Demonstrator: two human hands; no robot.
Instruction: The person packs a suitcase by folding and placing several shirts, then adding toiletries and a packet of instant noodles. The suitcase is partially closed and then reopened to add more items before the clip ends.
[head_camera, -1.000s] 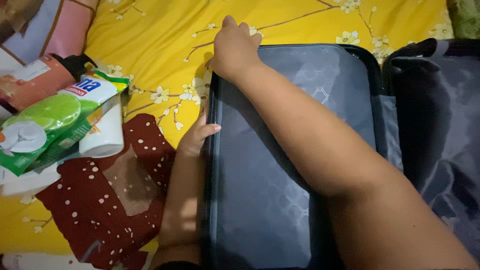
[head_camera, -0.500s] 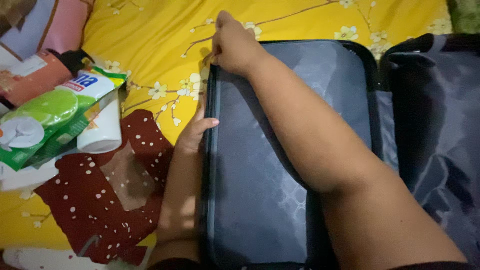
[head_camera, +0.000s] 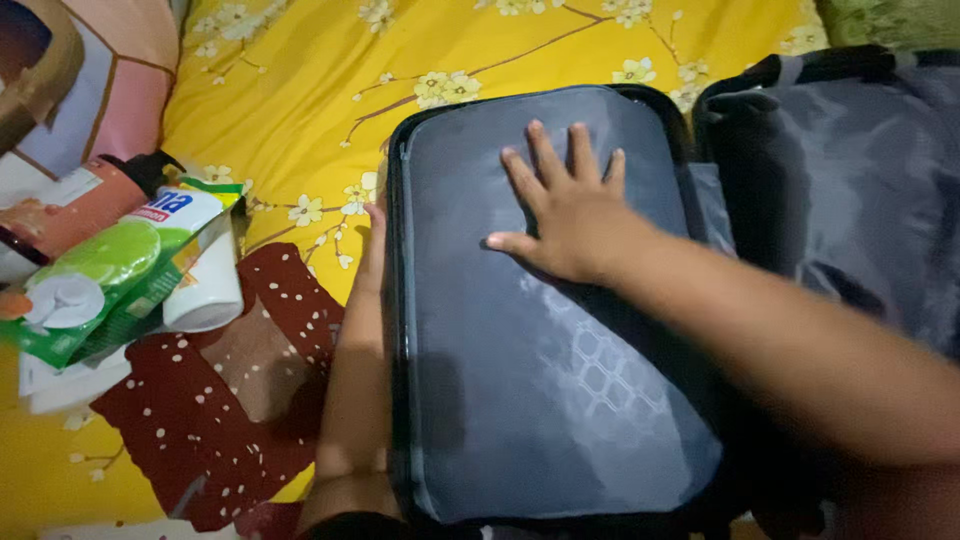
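Two hands of mine are on an open dark suitcase that lies on a bed with a yellow flowered sheet (head_camera: 300, 110). My right hand (head_camera: 565, 215) rests flat, palm down, on the grey zipped liner panel (head_camera: 530, 370) that covers the suitcase's left half, fingers spread and pointing away from me, gripping nothing. My right forearm crosses the panel from the lower right. My left hand (head_camera: 373, 235) lies along the panel's left edge, touching the black rim; its fingers are mostly hidden against that rim, so I cannot tell whether its grip is closed or loose. The other suitcase half (head_camera: 850, 180), lined in dark grey fabric, lies open to the right. Left of the suitcase, on the sheet, is a maroon cloth with white dots (head_camera: 220, 400), just beside my left forearm. Further left sits a pile of toiletries: a green flat packet (head_camera: 100, 280) lying over a white tube (head_camera: 205, 290), with a reddish bottle (head_camera: 80, 215) behind them.
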